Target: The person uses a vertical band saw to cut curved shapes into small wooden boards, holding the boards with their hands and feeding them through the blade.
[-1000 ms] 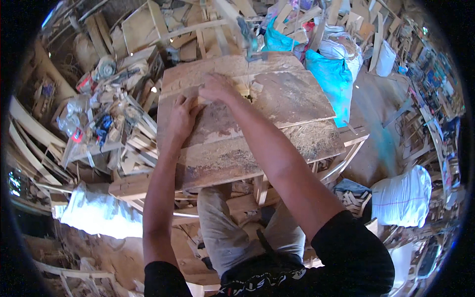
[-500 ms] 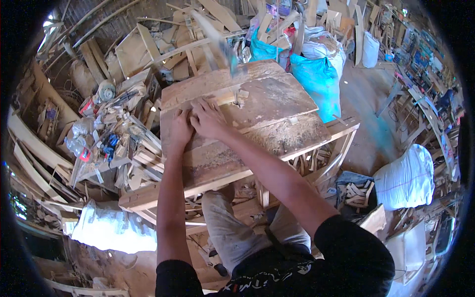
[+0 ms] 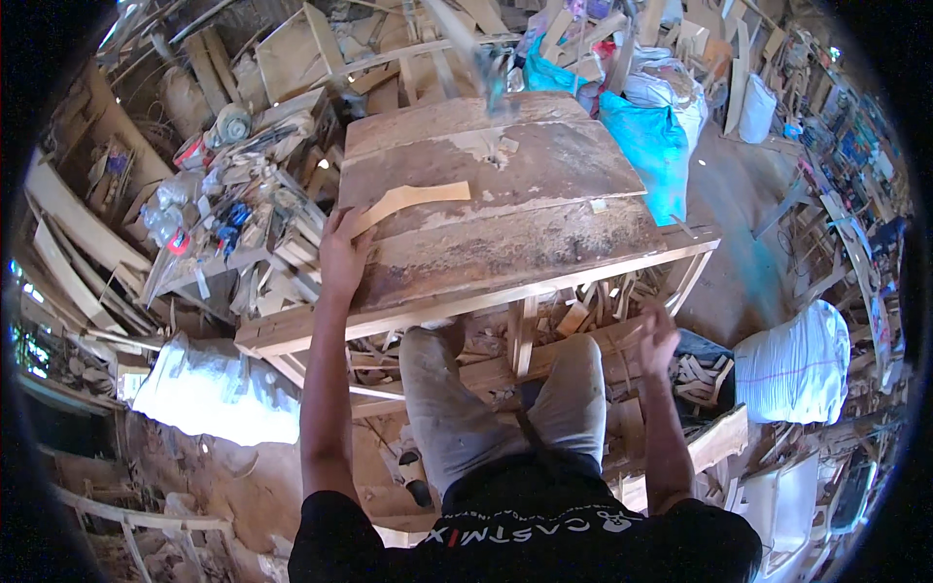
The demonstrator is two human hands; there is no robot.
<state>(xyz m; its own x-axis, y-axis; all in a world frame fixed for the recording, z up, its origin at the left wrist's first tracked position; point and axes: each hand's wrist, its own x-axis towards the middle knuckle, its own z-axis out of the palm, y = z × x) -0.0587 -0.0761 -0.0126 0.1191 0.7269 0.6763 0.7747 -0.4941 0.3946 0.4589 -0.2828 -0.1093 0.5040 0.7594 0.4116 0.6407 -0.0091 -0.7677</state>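
A thin, pale curved wood piece (image 3: 418, 196) lies on a worn plank worktop (image 3: 544, 233). My left hand (image 3: 342, 257) is closed on its near left end, at the worktop's left side. My right hand (image 3: 659, 340) is off the worktop, beyond its front right edge, near a dark box of wood offcuts (image 3: 702, 384). Its fingers look loosely apart, a little blurred, with nothing visible in them. A small wood block (image 3: 507, 146) rests amid pale sawdust near the worktop's far side. Above the far edge hangs a blurred long arm (image 3: 457, 29) with a blue-green end.
On the left stands a cluttered bench with wood scraps, a plastic bottle (image 3: 173, 238) and a tape roll (image 3: 231, 124). A turquoise sack (image 3: 646, 146) stands at the back right, and a white sack (image 3: 795, 364) at the right. Leaning boards (image 3: 301, 58) crowd the back left.
My right hand has left the worktop and swung right and nearer me. My left hand has shifted toward the worktop's left edge, with the curved wood piece now fully showing.
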